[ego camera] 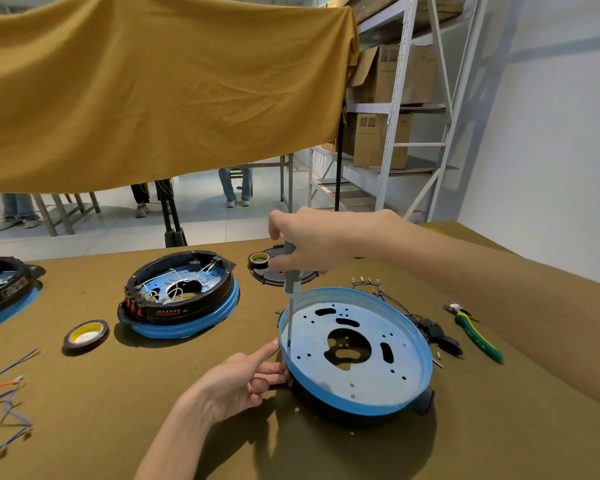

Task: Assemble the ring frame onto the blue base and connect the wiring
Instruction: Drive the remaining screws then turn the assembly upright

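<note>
A person works at a bench point(118, 427) covered in olive-brown cloth, seen from a camera on their head. The blue base point(355, 351), a shallow round pan with a pale perforated floor and a large central hole, sits at the middle of the bench toward the near edge, directly in front of the person.

The right hand point(309, 244) reaches in from the right, above the far left part of the base, and grasps the grey handle of a screwdriver point(289, 296). The screwdriver stands almost upright, its long axis running top to bottom, with the tip touching the pan floor just inside the left rim. The left hand point(236, 382) is nearer the person, at the left outer wall of the base; its fingers curl against the wall to steady it, the index finger pointing toward the screwdriver tip.

No ring frame is visible on this base yet. A finished-looking unit point(181, 296), a black ring frame with wiring on another blue base, lies to the left, toward the far edge. A roll of tape point(85, 336) lies left of the hands. Loose wires with connectors point(395, 299) and green-handled pliers point(475, 330) lie to the right of the base, more wires point(4, 403) at the left edge. Nothing blocks the screwdriver.
</note>
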Motion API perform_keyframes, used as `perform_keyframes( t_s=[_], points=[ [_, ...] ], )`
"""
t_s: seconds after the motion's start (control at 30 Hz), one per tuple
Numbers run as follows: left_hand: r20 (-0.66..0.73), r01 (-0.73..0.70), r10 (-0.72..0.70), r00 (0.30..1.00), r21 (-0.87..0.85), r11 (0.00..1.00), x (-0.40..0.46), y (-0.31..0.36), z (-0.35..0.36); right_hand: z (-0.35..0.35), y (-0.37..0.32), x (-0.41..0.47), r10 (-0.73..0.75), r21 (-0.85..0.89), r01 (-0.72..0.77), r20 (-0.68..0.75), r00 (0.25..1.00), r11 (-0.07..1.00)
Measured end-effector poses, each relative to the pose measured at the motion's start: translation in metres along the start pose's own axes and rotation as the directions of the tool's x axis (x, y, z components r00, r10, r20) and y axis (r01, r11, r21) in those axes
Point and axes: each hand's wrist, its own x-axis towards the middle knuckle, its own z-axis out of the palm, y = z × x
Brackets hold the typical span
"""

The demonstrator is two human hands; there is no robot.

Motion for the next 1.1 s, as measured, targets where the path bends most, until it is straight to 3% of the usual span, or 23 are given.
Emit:
perform_keyframes(
  t_s=[0.1,0.23,0.4,0.5,0.63,0.77,0.87,1.0,1.1],
  points=[
    [-0.006,0.005,-0.005,1.0,-0.008,1.0,0.0019,-0.0004,-0.0008,-0.0049,0.0044,-0.002,0.01,0.148,-0.023,0.088,0.996,0.989],
    [0.024,0.0,0.001,1.0,-0.024,1.0,0.003,-0.0015,-0.0005,-0.001,0.0036,0.0006,0.033,-0.011,-0.033,-0.007,0.999,0.999],
    [0.017,-0.013,0.013,1.0,0.01,1.0,0.0052,-0.0034,-0.0003,-0.0052,0.0052,-0.0034,-0.001,0.145,-0.01,0.079,0.997,0.989],
    [0.003,-0.021,0.021,1.0,0.013,1.0,0.0072,-0.0038,-0.0005,0.0003,0.0027,0.0005,0.001,-0.021,-0.001,-0.01,1.0,1.0],
    [0.013,-0.025,0.024,1.0,0.008,1.0,0.0067,-0.0034,-0.0007,-0.0047,0.0028,-0.0006,-0.011,0.135,-0.002,0.089,0.996,0.991],
    [-0.003,-0.029,0.029,1.0,0.009,1.0,0.0069,-0.0036,-0.0001,0.0004,0.0016,0.002,0.003,-0.01,-0.003,-0.005,1.0,1.0],
    [-0.019,-0.026,0.027,0.999,0.026,0.999,0.007,-0.0026,0.002,-0.004,0.0029,0.0005,0.005,0.125,-0.017,0.091,0.996,0.992],
    [-0.03,-0.028,0.029,0.999,0.023,0.999,0.0076,-0.0029,0.0032,-0.0027,0.0044,0.004,0.025,0.027,-0.026,0.045,0.999,0.999],
    [-0.034,-0.019,0.021,0.999,0.039,0.999,0.0085,-0.003,0.0032,-0.0033,0.0071,0.0037,0.011,0.127,-0.024,0.102,0.995,0.992]
  ],
)
